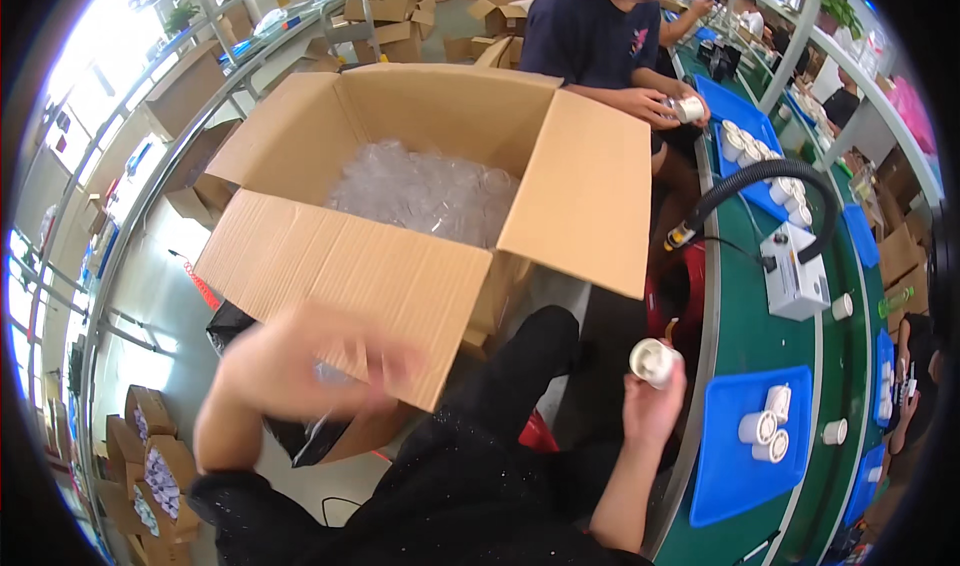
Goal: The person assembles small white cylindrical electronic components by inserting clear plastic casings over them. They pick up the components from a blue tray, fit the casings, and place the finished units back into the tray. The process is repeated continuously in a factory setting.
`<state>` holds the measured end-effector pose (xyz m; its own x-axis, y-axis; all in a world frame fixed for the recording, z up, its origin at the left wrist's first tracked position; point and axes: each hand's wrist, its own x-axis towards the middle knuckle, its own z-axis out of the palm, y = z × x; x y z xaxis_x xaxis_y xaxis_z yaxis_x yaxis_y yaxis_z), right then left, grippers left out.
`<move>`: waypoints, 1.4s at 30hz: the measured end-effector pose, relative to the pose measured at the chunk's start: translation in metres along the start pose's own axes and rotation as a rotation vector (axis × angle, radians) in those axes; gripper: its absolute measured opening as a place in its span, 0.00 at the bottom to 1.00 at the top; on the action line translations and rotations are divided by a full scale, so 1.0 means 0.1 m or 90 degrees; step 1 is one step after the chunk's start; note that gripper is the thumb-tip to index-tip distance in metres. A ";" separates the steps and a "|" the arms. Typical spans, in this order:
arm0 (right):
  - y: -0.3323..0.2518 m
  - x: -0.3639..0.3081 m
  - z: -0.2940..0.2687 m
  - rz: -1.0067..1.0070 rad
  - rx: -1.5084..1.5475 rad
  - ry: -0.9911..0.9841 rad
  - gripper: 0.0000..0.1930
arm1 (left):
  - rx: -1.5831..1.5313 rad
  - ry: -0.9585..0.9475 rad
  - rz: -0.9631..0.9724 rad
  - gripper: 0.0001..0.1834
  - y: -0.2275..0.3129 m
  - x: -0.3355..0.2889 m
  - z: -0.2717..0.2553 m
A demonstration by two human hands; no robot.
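Holding white cylinder (653, 363), round-rimmed, cream inside

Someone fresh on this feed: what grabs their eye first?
Most likely the big open carton at upper centre, with clear plastic pieces inside, and the blurred left hand in front of its near flap. Then the right hand, right of centre, holding a white cup. At lower right, a bright blue tray sits on the green bench.
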<state>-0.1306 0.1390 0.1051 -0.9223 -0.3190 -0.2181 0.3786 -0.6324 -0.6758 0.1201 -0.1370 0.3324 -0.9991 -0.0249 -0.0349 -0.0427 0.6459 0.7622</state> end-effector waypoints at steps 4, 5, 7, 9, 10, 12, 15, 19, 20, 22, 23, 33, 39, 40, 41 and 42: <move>0.53 0.98 -0.45 0.241 0.236 -0.073 0.15 | 0.234 0.153 -0.178 0.15 -1.09 0.91 -0.70; 0.68 1.17 -0.44 0.269 0.277 -0.013 0.14 | 0.260 0.140 -0.229 0.17 -1.43 1.10 -0.83; 0.92 1.51 -0.57 0.273 0.351 -0.033 0.19 | 0.420 0.026 -0.273 0.23 -2.31 1.46 -0.98; 1.01 1.56 -0.22 0.231 0.365 -0.004 0.23 | 0.602 -0.080 -0.341 0.29 -2.99 1.71 -0.90; 1.09 1.73 -0.34 0.237 0.390 -0.086 0.28 | 0.623 -0.139 -0.348 0.31 -3.17 1.85 -0.90; 1.16 1.96 -0.48 0.174 0.311 -0.097 0.30 | 0.667 -0.278 -0.338 0.35 -3.31 2.29 -0.73; 1.26 2.30 -0.57 0.204 0.349 0.038 0.32 | 0.674 -0.261 -0.361 0.26 -3.39 2.45 -0.62; 1.23 2.56 -0.32 0.271 0.431 0.051 0.29 | 0.665 -0.167 -0.405 0.43 -3.45 2.30 -0.55; 1.21 2.63 -0.31 0.278 0.411 -0.012 0.25 | 0.660 -0.172 -0.415 0.46 -3.32 2.27 -0.55; 1.16 2.62 -0.22 0.251 0.327 -0.082 0.18 | 0.623 -0.158 -0.389 0.44 -3.22 2.12 -0.64; 1.12 2.55 -0.16 0.218 0.267 -0.092 0.16 | 0.627 -0.166 -0.393 0.41 -3.14 2.01 -0.73; 0.98 2.61 -0.31 0.151 0.457 -0.125 0.19 | -0.016 0.130 -0.363 0.27 -0.63 1.25 -0.73; 0.85 2.75 -0.03 -0.034 0.039 -0.134 0.13 | -0.987 -0.214 -0.149 0.29 -0.37 -0.33 0.39; 0.82 2.76 -0.11 -0.010 0.111 -0.173 0.13 | -1.120 -0.332 -0.209 0.31 -0.51 -0.40 0.73; 0.86 2.66 -0.13 0.047 0.153 -0.178 0.15 | -1.236 -0.398 -0.277 0.33 -0.67 -0.48 1.12; 0.83 2.53 -0.21 0.095 0.193 -0.176 0.17 | -1.318 -0.440 -0.334 0.35 -0.81 -0.43 1.47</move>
<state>-0.3344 0.0200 -0.0209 -0.8157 -0.5738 -0.0733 0.5500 -0.7302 -0.4054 0.1674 -0.0764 0.1775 -0.7664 0.6117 -0.1961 -0.6253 -0.7803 0.0097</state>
